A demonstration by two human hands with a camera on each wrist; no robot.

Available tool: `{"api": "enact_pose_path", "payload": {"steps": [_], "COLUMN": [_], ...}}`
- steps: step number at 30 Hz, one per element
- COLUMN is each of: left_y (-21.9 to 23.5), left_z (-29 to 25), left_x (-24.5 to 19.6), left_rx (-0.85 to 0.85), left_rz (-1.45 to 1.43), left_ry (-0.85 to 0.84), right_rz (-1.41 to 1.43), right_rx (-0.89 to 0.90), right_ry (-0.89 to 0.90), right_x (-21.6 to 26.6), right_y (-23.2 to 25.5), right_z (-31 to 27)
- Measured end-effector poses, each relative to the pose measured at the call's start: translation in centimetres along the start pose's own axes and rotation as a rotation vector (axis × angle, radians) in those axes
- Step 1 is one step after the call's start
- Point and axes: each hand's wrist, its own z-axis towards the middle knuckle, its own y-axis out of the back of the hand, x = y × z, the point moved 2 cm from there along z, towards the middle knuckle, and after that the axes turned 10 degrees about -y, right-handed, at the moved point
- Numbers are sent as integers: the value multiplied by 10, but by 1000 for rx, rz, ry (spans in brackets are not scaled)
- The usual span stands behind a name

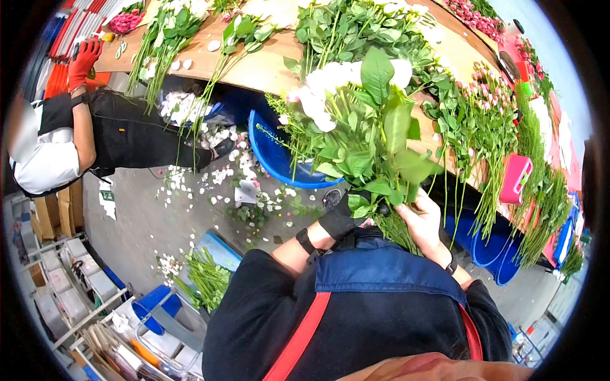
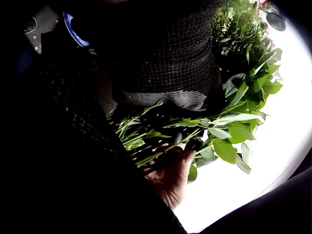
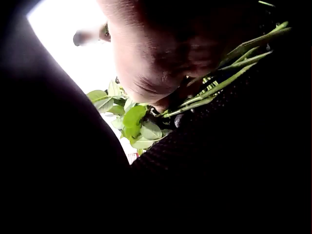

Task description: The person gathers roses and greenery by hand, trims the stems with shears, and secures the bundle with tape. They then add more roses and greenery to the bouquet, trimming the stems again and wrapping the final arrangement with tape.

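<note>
A bouquet of white flowers [image 1: 314,101] with long leafy stems [image 1: 362,149] is held upright in front of the chest. My left hand [image 1: 340,219], in a black knitted glove, grips the stems from the left; the same glove [image 2: 165,63] fills the top of the left wrist view. On the other side my bare right hand [image 1: 420,219] has its fingers curled at the stems, just below the big leaves. Close by in the right wrist view, that bare hand [image 3: 151,58] lies against several green stems [image 3: 219,87]. Its fingertips are partly hidden by the foliage.
A wooden table [image 1: 273,66] bears flower bunches, with pink roses [image 1: 489,95] to the right. Below stands a blue tub [image 1: 270,152]; petals [image 1: 244,159] litter the floor. At left another person [image 1: 60,146] wears a red glove [image 1: 84,60]. A cart [image 1: 95,311] stands lower left.
</note>
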Motion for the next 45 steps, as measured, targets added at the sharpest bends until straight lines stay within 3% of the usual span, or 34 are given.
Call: {"api": "enact_pose_path", "payload": {"steps": [3, 9, 10, 13, 14, 15, 19, 21, 22, 23, 25, 28, 29, 30, 31, 32, 33, 35, 39, 41, 42, 43, 45], "left_y": [3, 16, 16, 18, 20, 21, 17, 7, -2, 4, 12, 8, 10, 27, 38, 40, 43, 46, 33, 43, 38, 51, 54], "left_z": [0, -1, -1, -3, -4, -5, -11, -4, -16, -9, -6, -14, -16, 1, -4, -1, -4, -12, -25, -21, -21, -16, -8], "left_x": [-4, -6, -9, -14, -16, -19, -27, -45, -67, -58, -47, -57, -57, -39, -22, -21, -19, -22, -42, -34, -33, -14, -10], "left_rx": [140, 172, 165, 128, 131, 134, 83, -16, 61, 21, 0, -64, -88, -62, -55, 22, -19, -102, -101, -31, -119, -154, -164], "left_rz": [190, 206, 210, 197, 182, 167, 80, 145, 2, 19, 40, 32, 35, 30, 59, -312, -238, -89, 266, 483, 84, -100, -328], "left_ry": [-299, 5, 52, 162, 157, 152, 74, 139, -86, -57, -231, -141, -132, -74, -227, -230, -240, -251, -380, -425, -277, -195, -149], "right_rz": [-222, -462, -430, -164, 60, 178, 198, 150, 106, 14, -83, -285, -163, -210, -257, -214, -105, -337, -412, -334, -434, -535, -723], "right_rx": [-51, 129, 197, 239, 259, 268, 224, 258, 314, 312, 321, 298, 248, 207, 167, 214, 289, 447, 243, 186, 180, 172, 99], "right_ry": [114, 241, 155, -142, -291, -292, -258, -267, -289, -212, -197, -216, -253, -199, -146, -191, -203, -70, 160, 130, 167, 205, 486], "right_x": [4, 25, 36, 1, 3, -2, 15, 18, 25, 23, 26, 33, 25, 25, 29, 34, 37, 51, 56, 52, 58, 63, 61], "right_y": [-3, -4, -2, 16, 17, 20, 14, 11, 9, 6, -4, -6, -5, -3, -1, -3, -7, -17, -22, -18, -19, -19, -16], "right_z": [5, 7, 5, 5, 5, 5, 13, 17, 18, 21, 23, 24, 25, 29, 31, 30, 27, 22, 16, 17, 15, 14, 19]}}
